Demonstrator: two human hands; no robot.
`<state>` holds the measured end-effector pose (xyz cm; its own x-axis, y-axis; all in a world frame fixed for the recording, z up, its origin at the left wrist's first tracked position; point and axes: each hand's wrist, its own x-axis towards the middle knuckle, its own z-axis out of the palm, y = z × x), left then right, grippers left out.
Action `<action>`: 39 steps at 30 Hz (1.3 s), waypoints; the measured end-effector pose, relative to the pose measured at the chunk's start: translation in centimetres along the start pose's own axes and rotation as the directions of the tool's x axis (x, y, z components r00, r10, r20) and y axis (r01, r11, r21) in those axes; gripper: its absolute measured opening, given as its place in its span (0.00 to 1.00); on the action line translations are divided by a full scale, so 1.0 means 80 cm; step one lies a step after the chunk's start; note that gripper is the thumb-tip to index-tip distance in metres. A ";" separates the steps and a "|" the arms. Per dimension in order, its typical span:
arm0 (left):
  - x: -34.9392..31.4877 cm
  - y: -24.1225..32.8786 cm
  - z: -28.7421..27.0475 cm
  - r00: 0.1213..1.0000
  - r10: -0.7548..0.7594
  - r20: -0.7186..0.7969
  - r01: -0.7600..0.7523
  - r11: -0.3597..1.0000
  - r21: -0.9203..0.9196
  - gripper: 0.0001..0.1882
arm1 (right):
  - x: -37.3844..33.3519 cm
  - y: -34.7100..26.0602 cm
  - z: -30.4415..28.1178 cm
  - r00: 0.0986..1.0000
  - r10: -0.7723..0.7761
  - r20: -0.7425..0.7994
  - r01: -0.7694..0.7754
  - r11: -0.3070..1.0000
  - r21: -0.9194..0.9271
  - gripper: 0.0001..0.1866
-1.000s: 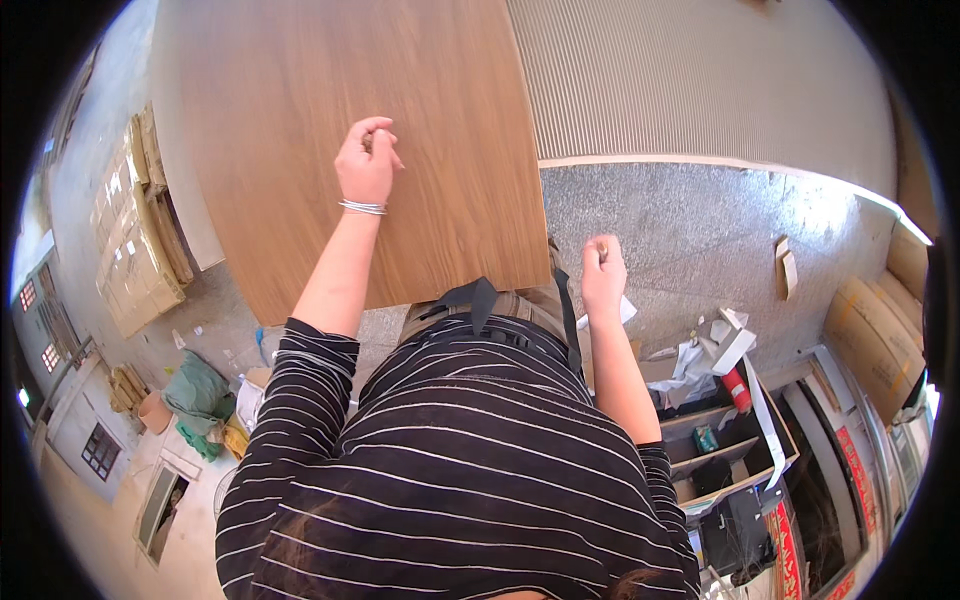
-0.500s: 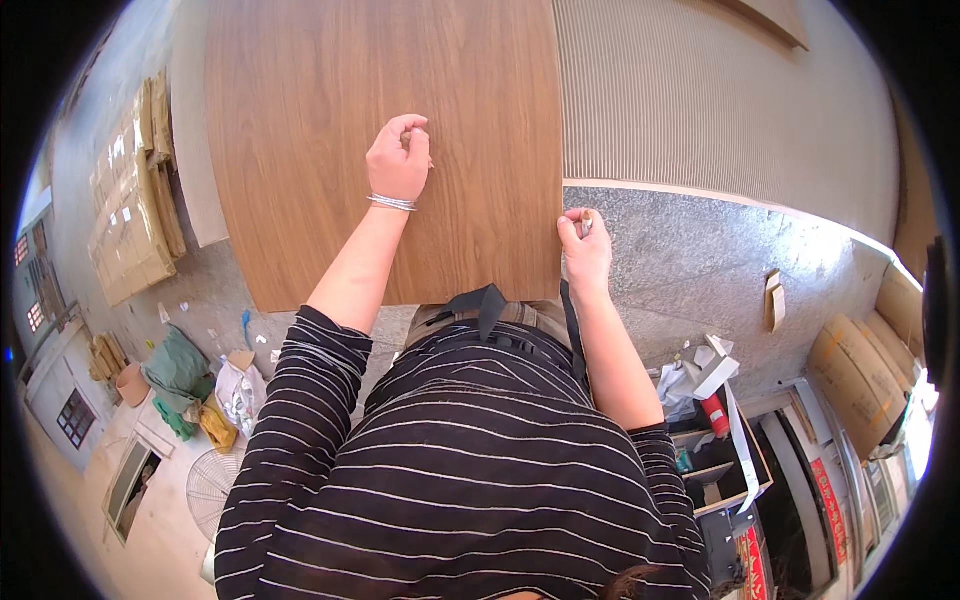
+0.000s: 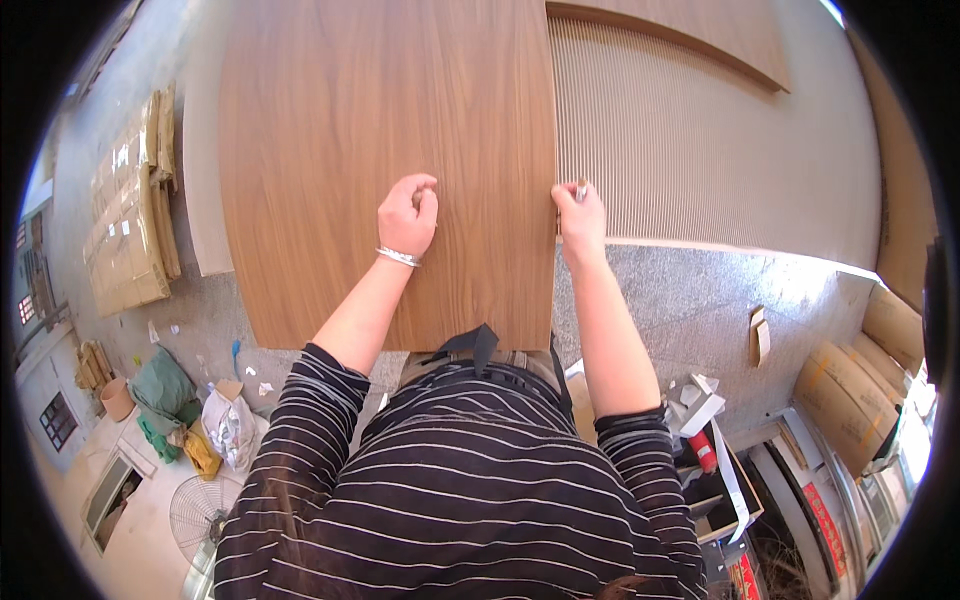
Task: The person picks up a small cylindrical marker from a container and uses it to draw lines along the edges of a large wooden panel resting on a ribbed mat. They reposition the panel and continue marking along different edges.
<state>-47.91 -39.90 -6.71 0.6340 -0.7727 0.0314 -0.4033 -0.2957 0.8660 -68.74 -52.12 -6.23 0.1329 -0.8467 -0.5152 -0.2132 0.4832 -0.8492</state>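
Observation:
A large brown wood-grain panel lies flat in front of me, its near edge close to my waist. Over its middle, my left hand is closed, with a small brownish thing partly hidden in the curled fingers. At the panel's right edge, my right hand pinches a slim pen-like stick with a brown end. The fingertips of this hand are against or very near that edge; the stick's lower end is hidden by the hand.
Ribbed cardboard spreads to the right, with another wood-grain panel on it. Flat wrapped packages lie at left. Bags and a wire fan stand lower left. At lower right is a box with a red bottle.
My right hand has moved farther from me along the panel's right edge, still pinching the stick. My left hand stays closed over the panel. The view has shifted, showing more of the far panel.

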 end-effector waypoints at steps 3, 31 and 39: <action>-0.004 0.007 -0.006 0.996 -0.089 0.028 0.091 0.993 -0.078 0.05 | -0.033 0.031 -0.017 0.997 0.067 0.034 -0.065 0.997 -0.046 0.07; -0.141 0.114 0.189 -0.463 0.782 0.418 0.209 0.555 -0.806 0.08 | 0.078 -0.061 -0.057 0.990 -0.103 0.098 0.122 0.969 -0.215 0.10; -0.136 0.123 0.190 -0.633 0.682 0.366 0.292 0.649 -0.703 0.11 | 0.099 -0.071 0.017 0.978 -0.136 0.159 0.158 0.979 -0.129 0.13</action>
<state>-68.79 -42.93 -6.13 -0.9181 0.0823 0.3877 0.3873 -0.0223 0.9217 -65.13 -61.24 -5.62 0.3127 -0.8586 -0.4063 -0.3127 0.3109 -0.8975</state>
